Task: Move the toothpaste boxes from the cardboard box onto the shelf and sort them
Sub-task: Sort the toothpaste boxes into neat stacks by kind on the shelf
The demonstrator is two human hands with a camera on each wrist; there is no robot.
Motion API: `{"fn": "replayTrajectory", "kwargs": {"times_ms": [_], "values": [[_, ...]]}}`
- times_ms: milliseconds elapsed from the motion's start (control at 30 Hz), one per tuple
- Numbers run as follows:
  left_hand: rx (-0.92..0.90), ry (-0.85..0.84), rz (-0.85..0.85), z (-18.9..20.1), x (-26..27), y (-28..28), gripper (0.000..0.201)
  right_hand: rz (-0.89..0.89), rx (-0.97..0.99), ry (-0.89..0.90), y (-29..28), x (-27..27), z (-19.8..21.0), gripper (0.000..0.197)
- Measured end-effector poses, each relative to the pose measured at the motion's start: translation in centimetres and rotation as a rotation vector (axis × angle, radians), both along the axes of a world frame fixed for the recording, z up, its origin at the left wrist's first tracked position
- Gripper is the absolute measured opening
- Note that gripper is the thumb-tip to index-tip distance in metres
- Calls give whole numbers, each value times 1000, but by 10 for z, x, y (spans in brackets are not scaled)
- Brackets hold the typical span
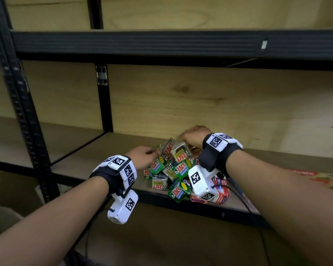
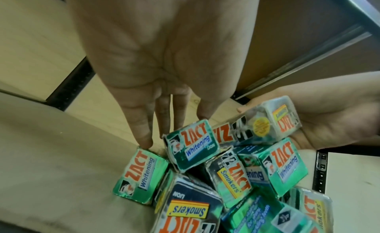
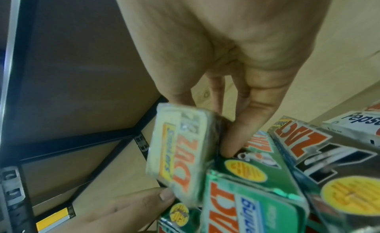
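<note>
A heap of toothpaste boxes (image 1: pixel 173 175) lies on the wooden shelf board (image 1: pixel 104 150), mostly green Zact Whitening and silver Zact Smokers. My right hand (image 1: pixel 185 139) grips one silver Smokers box (image 1: pixel 181 152) just above the heap's top; in the right wrist view the thumb and fingers (image 3: pixel 236 139) pinch that box (image 3: pixel 180 155). My left hand (image 2: pixel 174 134) reaches in from the left with straight fingers. Its fingertips (image 2: pixel 144 140) touch the ends of green Whitening boxes (image 2: pixel 191 147). My left hand (image 1: pixel 152 152) holds nothing. No cardboard box shows.
Red and white Pepsodent boxes (image 1: pixel 221 189) lie at the heap's right under my right wrist. A flat Colgate carton (image 1: pixel 315 177) rests further right on the shelf. A black upright (image 1: pixel 104 96) divides the bay, and an upper shelf beam (image 1: pixel 161 43) runs overhead.
</note>
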State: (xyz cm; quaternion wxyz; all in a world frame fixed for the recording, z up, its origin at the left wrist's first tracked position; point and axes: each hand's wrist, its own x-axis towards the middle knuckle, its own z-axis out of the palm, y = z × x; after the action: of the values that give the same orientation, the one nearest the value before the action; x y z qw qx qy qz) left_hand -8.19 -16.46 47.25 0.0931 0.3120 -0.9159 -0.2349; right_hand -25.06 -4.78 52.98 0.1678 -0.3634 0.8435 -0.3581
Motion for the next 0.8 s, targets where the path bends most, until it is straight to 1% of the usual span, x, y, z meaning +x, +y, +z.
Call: {"fn": "replayTrajectory", "kwargs": {"times_ms": [100,200,267,300,367,433,567,600,700,733,767,800], "values": [[25,15,18,0,-4,2,59,14,-12,-95,4,-1,-6,17],[32,15,34,5,-8,7,76,29,-12,-96,12,-9,-9,20],[-4,35,26,13,-12,14,79,20,-20,-83,21,-13,-9,28],[-33,48,16,18,-15,19,76,12,-14,-86,27,-17,-9,32],[-109,71,-43,29,-24,30,66,-2,12,-61,42,-30,-9,33],[-187,68,-103,40,-35,45,54,-29,43,-15,65,-40,-5,28],[-372,0,-217,57,-67,83,43,-129,153,38,111,-66,1,14],[-391,-16,-257,58,-77,93,41,-150,205,79,124,-69,3,13],[-429,-76,-361,55,-106,119,41,-177,425,242,154,-81,5,25],[-440,-98,-396,52,-115,128,42,-183,485,270,162,-96,-2,25],[-446,-120,-430,49,-123,137,42,-185,548,303,163,-142,-22,23],[-457,-138,-459,45,-131,145,41,-185,608,333,164,-190,-44,26]]}}
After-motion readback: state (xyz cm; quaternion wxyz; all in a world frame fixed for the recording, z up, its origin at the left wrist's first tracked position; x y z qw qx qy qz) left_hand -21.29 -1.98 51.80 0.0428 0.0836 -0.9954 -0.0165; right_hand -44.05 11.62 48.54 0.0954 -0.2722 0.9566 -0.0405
